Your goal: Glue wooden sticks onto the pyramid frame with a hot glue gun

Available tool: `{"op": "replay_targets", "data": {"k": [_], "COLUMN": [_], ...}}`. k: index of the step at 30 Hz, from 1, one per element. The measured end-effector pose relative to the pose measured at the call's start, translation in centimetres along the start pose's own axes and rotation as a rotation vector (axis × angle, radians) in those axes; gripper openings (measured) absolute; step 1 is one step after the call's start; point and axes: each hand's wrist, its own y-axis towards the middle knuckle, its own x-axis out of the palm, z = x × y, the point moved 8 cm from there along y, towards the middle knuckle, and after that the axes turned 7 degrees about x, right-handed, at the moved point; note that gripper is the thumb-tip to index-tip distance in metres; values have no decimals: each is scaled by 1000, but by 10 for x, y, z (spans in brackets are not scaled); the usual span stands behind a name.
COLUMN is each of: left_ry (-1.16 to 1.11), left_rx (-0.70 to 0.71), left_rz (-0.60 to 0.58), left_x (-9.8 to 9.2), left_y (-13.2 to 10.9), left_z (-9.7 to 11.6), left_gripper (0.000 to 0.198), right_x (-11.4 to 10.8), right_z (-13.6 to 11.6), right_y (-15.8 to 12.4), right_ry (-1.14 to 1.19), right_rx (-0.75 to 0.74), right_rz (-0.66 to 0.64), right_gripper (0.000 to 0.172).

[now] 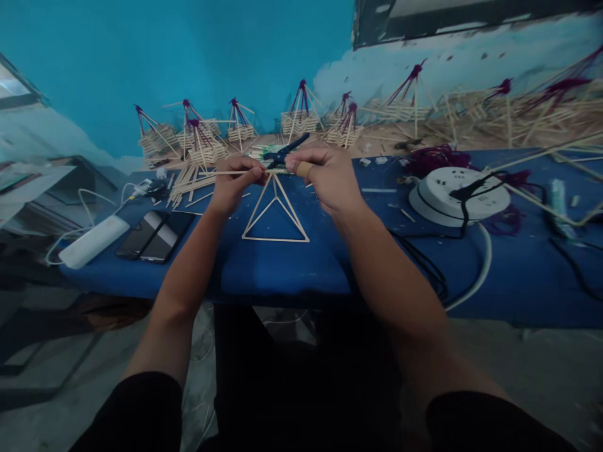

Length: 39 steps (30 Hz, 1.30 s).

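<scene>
A pyramid frame of thin wooden sticks (276, 216) stands on the blue table (282, 270) in front of me. My left hand (235, 185) is closed in a pinch on a long thin stick (221, 172) that lies level at the frame's top. My right hand (327, 176), with a tan band on one finger, is closed at the same top point. A dark blue tool (285, 150) sticks out up and to the right between my hands; which hand grips it is unclear.
Loose sticks (188, 182) lie left of the frame. Two phones (153, 235) and a white power bank (92, 242) sit at the left. A round white socket reel (459, 194) with black cable lies right. Several finished stick pyramids with purple thread (301, 116) line the back.
</scene>
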Motion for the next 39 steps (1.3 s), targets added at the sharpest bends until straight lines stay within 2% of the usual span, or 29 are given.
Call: {"op": "replay_targets", "data": {"k": [3, 8, 11, 17, 22, 24, 25, 28, 29, 30, 31, 34, 36, 37, 39], "left_ry": [3, -1, -13, -11, -19, -26, -25, -6, -1, 2, 1, -2, 6, 11, 18], "left_rx": [24, 24, 15, 8, 23, 32, 36, 17, 9, 4, 2, 0, -4, -3, 6], "left_rz": [-20, -12, -6, 2, 6, -1, -5, -10, -12, -15, -17, -24, -26, -27, -33], "left_x": [0, -1, -1, -1, -1, -1, -1, -1, -2, -2, -1, -1, -1, -1, -1], "left_y": [0, 0, 0, 0, 0, 0, 0, 0, 0, 0, 0, 0, -1, -1, 0], "left_z": [1, 1, 0, 0, 0, 1, 1, 0, 0, 0, 0, 0, -1, -2, -1], "left_gripper": [52, 50, 48, 46, 44, 44, 45, 45, 45, 44, 45, 45, 44, 43, 43], "right_x": [0, 6, 7, -2, -3, 4, 12, 40, 43, 43, 40, 17, 6, 5, 6], "right_z": [-9, -23, -26, -18, -26, -39, -46, -58, -58, -56, -53, -40, -32, -29, -28], "right_y": [-2, -8, -9, -4, -7, -14, -20, -52, -57, -57, -50, -21, -13, -11, -11], "right_ry": [64, -17, -3, 115, 159, 147, 139, 110, 104, 103, 103, 50, -28, -69, -138], "right_rx": [-72, -114, -134, -101, -71, -87, -100, -91, -78, -73, -82, -134, -157, -168, -203], "right_rz": [5, -22, -22, -15, -110, -258, -398, -937, -1019, -1009, -911, -405, -169, -107, -63], "right_gripper": [23, 60, 73, 75, 75, 76, 74, 62, 64, 66, 64, 52, 38, 30, 17]}}
